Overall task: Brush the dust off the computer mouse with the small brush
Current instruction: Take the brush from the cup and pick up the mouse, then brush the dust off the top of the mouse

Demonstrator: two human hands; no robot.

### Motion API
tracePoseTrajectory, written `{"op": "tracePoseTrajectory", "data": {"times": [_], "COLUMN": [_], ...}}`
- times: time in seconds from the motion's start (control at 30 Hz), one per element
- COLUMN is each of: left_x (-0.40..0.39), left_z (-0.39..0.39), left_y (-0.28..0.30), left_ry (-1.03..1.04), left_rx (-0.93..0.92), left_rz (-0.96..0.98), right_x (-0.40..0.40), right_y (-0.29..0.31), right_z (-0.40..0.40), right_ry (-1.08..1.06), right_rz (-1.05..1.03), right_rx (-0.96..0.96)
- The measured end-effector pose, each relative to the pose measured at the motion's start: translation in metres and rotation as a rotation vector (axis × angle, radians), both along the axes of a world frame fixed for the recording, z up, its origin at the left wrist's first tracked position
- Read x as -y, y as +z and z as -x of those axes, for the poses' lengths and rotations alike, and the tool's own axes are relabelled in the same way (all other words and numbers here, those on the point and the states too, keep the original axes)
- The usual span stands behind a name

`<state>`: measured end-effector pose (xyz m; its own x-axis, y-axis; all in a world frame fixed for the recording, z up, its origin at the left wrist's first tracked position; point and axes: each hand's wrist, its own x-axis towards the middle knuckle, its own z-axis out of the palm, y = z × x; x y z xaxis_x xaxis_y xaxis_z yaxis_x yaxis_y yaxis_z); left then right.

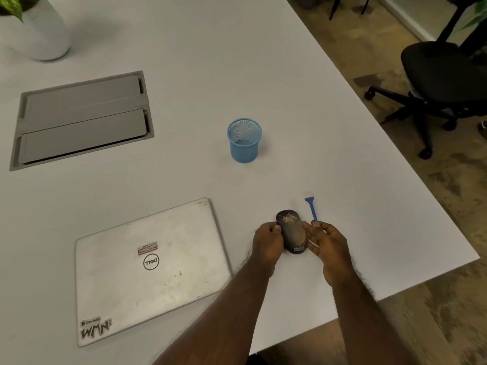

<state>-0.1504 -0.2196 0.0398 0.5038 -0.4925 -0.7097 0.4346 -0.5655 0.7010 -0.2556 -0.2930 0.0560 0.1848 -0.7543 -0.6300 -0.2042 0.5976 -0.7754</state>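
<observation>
left hand [267, 246] and right hand [325, 247] cupped the computer mouse [292, 231] on the table [342, 143], fingers clamped on its sides | dust lay thick on top | small brush [311, 208] lay just beside, ungripped | brushing judged not begun

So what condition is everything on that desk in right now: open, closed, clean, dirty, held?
Computer mouse: dusty on top, gripped on both sides.
Left hand: clasping the mouse's left side.
Right hand: clasping its right side.
Small brush: lying flat on the table, its handle end close to the right fingertips.
Laptop: lid closed, smudged.
Blue mesh cup: upright, apparently empty.
Cable hatch: flaps shut.
</observation>
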Motion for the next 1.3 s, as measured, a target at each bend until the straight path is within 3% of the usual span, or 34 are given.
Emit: {"op": "tracePoseTrajectory", "data": {"times": [0.27, 0.6, 0.83, 1.07, 1.3], "left_x": [0.008, -0.002, -0.033, -0.06, -0.099], "left_z": [0.002, 0.008, 0.021, 0.034, 0.036], "left_y": [0.003, 0.031, 0.078, 0.126, 0.167], "left_ry": [0.066, 0.232, 0.175, 0.115, -0.022], "left_rx": [-0.084, -0.415, -0.661, -0.714, -0.672], "left_rz": [0.0, 0.173, 0.309, 0.322, 0.346], "right_x": [-0.004, -0.015, -0.034, -0.063, -0.13], "right_y": [0.014, 0.044, 0.088, 0.146, 0.196], "right_z": [0.0, 0.019, 0.048, 0.096, 0.142], "right_ry": [-0.003, 0.017, 0.069, 0.043, -0.163], "right_rz": [0.026, 0.071, 0.067, 0.177, 0.268], "right_rx": [0.021, 0.054, 0.079, 0.045, 0.044]}}
